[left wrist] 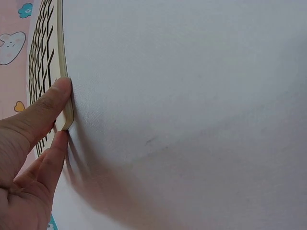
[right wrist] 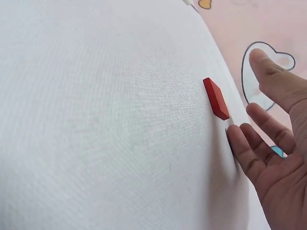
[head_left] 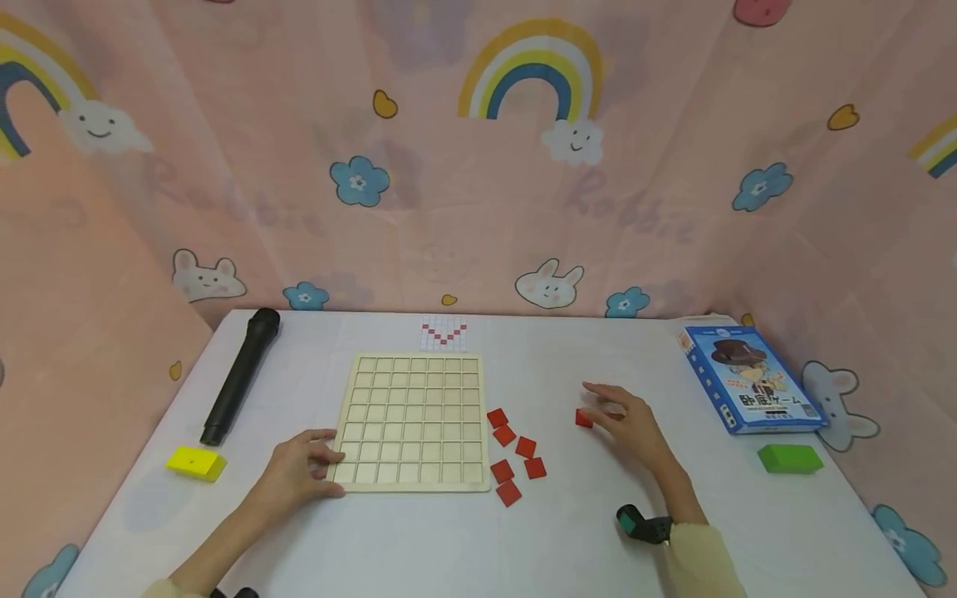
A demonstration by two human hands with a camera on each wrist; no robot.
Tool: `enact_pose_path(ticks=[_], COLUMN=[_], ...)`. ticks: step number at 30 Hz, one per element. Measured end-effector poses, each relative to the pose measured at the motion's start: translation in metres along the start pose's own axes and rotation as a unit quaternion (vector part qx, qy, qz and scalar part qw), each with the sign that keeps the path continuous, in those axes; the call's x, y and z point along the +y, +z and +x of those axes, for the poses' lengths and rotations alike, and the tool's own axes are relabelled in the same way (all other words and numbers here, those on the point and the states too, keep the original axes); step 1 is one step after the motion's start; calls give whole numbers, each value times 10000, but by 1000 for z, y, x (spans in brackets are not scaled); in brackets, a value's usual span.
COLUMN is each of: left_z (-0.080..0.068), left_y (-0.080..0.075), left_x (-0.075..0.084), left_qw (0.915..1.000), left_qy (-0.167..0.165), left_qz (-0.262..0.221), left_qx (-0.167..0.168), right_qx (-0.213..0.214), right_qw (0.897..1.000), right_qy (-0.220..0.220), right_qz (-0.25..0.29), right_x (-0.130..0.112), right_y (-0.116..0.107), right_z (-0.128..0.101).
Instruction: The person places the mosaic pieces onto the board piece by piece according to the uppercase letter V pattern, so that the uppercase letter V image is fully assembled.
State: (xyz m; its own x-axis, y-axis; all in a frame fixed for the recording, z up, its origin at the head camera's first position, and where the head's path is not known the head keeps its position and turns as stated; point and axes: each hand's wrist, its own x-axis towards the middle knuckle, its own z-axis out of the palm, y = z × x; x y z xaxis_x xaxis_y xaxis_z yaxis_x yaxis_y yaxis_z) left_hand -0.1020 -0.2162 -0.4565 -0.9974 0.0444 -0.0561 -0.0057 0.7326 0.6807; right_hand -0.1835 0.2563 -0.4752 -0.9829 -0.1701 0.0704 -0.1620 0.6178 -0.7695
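Note:
A pale wooden grid board (head_left: 413, 422) lies on the white table. My left hand (head_left: 301, 468) grips its near left corner, the thumb at the front edge and the fingers at the left side; in the left wrist view the thumb (left wrist: 60, 91) and a fingertip meet the board's rim. Right of the board, my right hand (head_left: 631, 428) hovers low with fingers spread beside a single red square tile (head_left: 584, 419). In the right wrist view that tile (right wrist: 217, 99) lies flat just off the fingertips. Several more red tiles (head_left: 526, 448) lie scattered between the board and this hand.
Behind the board is a small card with a red V pattern (head_left: 444, 334). A black microphone-like stick (head_left: 241, 378) and a yellow block (head_left: 196, 463) lie at left. A blue game box (head_left: 751, 380) and a green block (head_left: 790, 458) are at right. Patterned pink cloth (head_left: 449, 224) surrounds the table.

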Motion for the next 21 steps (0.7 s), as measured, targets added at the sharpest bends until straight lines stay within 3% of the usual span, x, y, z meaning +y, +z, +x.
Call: enact_pose_path(ticks=[8, 21], left_z=[3, 5], left_y=[-1, -1], left_x=[-4, -2], left_qw=[10000, 9998], left_qy=[72, -55], left_qz=[23, 200], left_qx=[37, 2], right_qx=[-321, -552], right_qw=[9967, 9958], right_qy=[518, 564], right_qz=[544, 459], right_x=[15, 21], right_y=[-3, -10], right_z=[-1, 2])
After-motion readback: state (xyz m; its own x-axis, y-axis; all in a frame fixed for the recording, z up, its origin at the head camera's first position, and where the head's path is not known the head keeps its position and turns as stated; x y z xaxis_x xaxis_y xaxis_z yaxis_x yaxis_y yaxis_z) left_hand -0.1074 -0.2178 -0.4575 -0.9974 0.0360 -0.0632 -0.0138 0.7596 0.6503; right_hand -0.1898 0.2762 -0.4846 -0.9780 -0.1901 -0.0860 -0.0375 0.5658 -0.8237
